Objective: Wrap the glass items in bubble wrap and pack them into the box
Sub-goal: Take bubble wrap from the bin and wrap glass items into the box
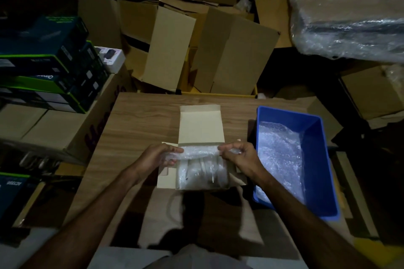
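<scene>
A small open cardboard box (200, 124) lies on the wooden table (142, 120), its long lid flap folded away from me. Inside it sit bubble-wrapped items (203, 174). Over the box's far edge I hold a bubble-wrapped bundle (200, 152) between both hands. My left hand (157, 156) pinches its left end. My right hand (239, 155) pinches its right end with curled fingers. What is inside the wrap cannot be made out in the dim light.
A blue plastic bin (317, 159) holding bubble wrap (277, 148) stands at the table's right. Behind the table are stacked cardboard boxes (229, 54). Dark and green product boxes (50, 61) pile up at the left. A large bubble-wrap sheet (349, 13) lies upper right.
</scene>
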Motion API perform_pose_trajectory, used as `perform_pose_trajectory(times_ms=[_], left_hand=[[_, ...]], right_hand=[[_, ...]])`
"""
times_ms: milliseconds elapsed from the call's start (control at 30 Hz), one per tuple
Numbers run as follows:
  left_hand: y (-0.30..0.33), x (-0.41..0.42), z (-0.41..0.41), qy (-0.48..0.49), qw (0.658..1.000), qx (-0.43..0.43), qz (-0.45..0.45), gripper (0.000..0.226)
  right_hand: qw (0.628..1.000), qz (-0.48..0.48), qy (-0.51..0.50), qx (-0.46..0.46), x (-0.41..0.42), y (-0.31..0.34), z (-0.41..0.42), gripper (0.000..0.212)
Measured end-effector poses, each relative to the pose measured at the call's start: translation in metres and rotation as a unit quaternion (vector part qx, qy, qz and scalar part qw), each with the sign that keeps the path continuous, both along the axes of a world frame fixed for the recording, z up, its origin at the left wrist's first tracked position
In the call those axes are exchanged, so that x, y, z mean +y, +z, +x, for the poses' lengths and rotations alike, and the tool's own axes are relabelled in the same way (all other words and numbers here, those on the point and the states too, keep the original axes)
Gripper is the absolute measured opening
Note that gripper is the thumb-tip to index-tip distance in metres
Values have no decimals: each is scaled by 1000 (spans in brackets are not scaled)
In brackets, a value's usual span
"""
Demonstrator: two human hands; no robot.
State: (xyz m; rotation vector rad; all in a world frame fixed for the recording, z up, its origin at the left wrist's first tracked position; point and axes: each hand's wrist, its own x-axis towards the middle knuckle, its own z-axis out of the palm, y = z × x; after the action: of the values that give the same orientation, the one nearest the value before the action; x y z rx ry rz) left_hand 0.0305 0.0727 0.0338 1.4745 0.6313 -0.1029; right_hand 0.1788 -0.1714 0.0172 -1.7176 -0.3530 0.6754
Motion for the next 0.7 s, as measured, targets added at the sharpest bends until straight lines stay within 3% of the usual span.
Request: perform_pose_trajectory(times_ms=[67,133,233,333,367,433,533,633,700], left_hand=[[-11,2,10,0,994,8,112,24],[-26,3,19,-31,965,-1,262,18],[-38,0,32,-36,916,9,399,17],[-55,-2,44,-100,837,6,538,16],[-61,-3,46,-137,804,23,579,15],[-73,-6,50,-177,769,42,612,12],[-78,-17,54,-142,795,63,586,2],[-87,-30,59,-141,811,87,561,15],[-92,-37,56,-147,818,85,549,18]], right_hand=[[996,-56,31,-68,2,-5,3,10],[979,-126,41,-154,8,-9,2,14],[926,-220,30,-304,19,-18,7,15],[837,-328,89,-428,31,-32,17,11],[821,-347,112,-438,34,-37,19,6],[805,-369,132,-446,40,-45,19,11],[816,-378,142,-414,48,-50,15,16],[845,-356,134,-375,52,-60,8,2],[873,-350,112,-320,51,-69,-1,14]])
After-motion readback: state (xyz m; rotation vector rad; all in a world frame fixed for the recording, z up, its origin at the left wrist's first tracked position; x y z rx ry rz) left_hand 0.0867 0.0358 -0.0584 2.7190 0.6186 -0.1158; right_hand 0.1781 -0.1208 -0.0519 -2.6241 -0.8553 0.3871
